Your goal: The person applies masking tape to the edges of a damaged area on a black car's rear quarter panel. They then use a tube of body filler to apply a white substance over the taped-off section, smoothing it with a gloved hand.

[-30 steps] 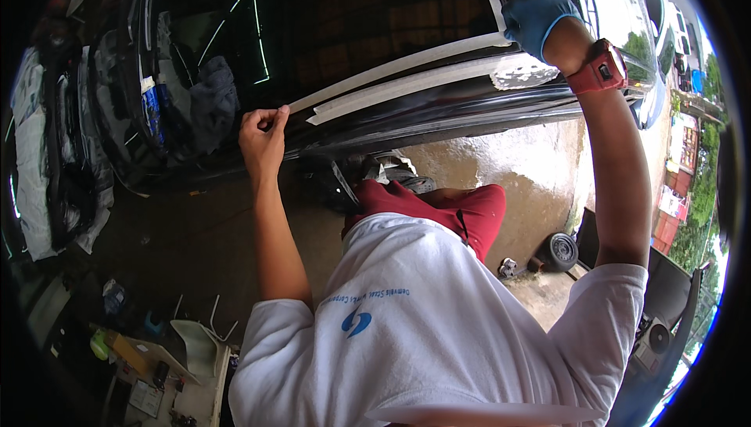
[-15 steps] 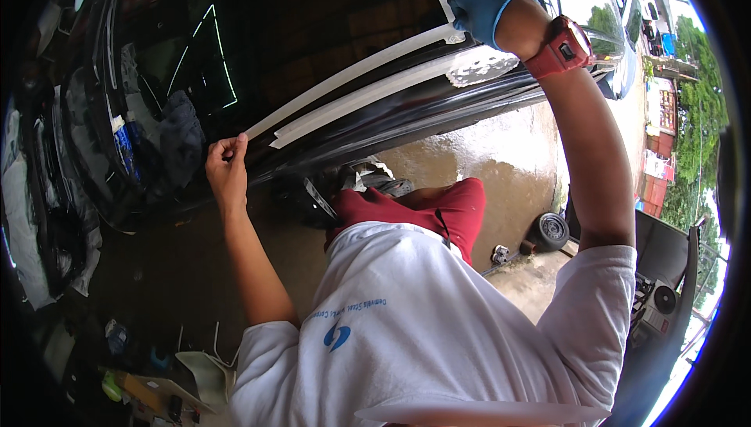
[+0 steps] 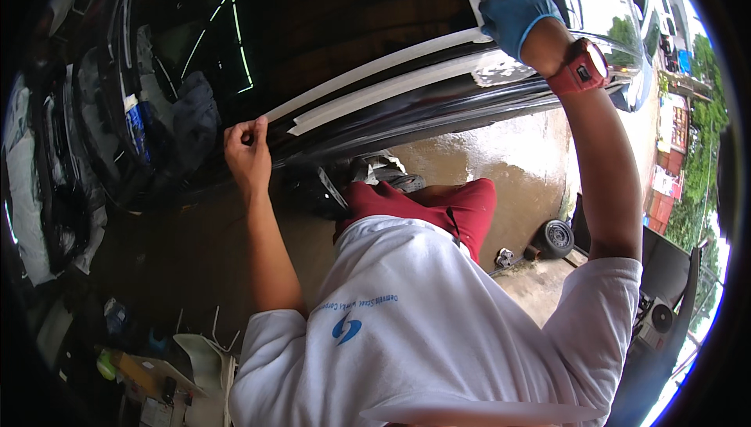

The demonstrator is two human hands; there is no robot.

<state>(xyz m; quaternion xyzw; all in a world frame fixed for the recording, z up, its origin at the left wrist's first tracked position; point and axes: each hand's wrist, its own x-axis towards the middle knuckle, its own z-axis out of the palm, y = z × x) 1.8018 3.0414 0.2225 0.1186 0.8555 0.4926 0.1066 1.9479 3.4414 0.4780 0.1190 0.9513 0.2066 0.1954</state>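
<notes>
Left hand [image 3: 249, 152] pinches the masking tape [image 3: 375, 75] end, gloved right hand [image 3: 512, 16] presses its far end onto the car panel [image 3: 438, 110]; next, smoothing between both grips, I'd judge.

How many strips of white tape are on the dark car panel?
2. The upper strip runs from the left hand up to the gloved right hand. The lower strip lies just below, parallel. More may be hidden.

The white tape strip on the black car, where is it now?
In the head view, the white tape strip runs diagonally along the black car body, from the pinching left hand at centre-left up to the blue-gloved right hand at upper right.
</notes>
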